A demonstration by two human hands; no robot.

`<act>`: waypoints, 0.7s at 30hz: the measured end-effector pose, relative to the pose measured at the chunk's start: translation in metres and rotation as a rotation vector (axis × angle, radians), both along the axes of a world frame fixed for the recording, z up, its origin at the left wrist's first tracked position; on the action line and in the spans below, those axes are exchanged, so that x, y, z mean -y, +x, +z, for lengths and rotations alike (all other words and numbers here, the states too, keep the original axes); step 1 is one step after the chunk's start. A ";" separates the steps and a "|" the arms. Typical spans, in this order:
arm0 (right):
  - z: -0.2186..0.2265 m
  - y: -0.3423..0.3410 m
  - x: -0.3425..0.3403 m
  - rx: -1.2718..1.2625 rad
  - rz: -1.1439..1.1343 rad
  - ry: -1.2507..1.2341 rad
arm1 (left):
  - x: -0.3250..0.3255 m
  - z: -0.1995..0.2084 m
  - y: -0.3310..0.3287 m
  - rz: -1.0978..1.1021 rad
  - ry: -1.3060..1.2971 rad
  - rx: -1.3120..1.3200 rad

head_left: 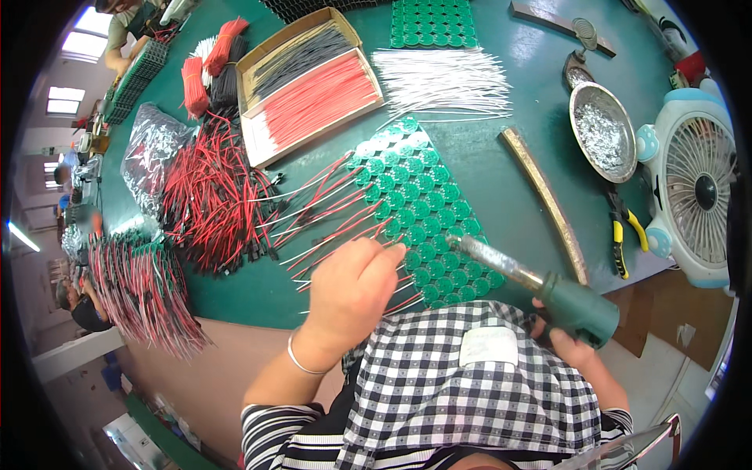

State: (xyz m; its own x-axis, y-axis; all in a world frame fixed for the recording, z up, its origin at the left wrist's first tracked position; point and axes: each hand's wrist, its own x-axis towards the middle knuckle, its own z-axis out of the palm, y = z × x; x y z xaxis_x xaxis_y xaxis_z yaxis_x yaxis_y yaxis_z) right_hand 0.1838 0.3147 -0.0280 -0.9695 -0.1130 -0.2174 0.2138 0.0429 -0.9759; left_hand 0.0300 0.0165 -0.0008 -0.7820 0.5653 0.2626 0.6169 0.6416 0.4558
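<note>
My left hand is closed in a pinch over the left edge of a green circuit board panel made up of many round boards. What its fingertips hold is hidden. Red, white and black wires stick out leftward from that edge, around the hand. In my right hand is a large soldering iron with a thick green handle. Its metal tip hovers over or rests on the panel's right part; I cannot tell whether they touch.
Left lie red-black wire leads and wired boards. Behind are a cardboard box of cut wires and white wires. Rightward are a solder bar, a metal bowl, pliers and a fan.
</note>
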 end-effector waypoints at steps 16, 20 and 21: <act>0.010 -0.014 0.009 -0.169 0.079 0.359 | 0.000 -0.020 0.013 0.044 0.056 -0.082; 0.016 -0.025 0.011 -0.208 0.133 0.369 | -0.001 -0.024 0.013 0.023 0.093 -0.108; 0.016 -0.028 0.013 -0.259 0.173 0.445 | -0.001 -0.024 0.013 0.013 0.080 -0.116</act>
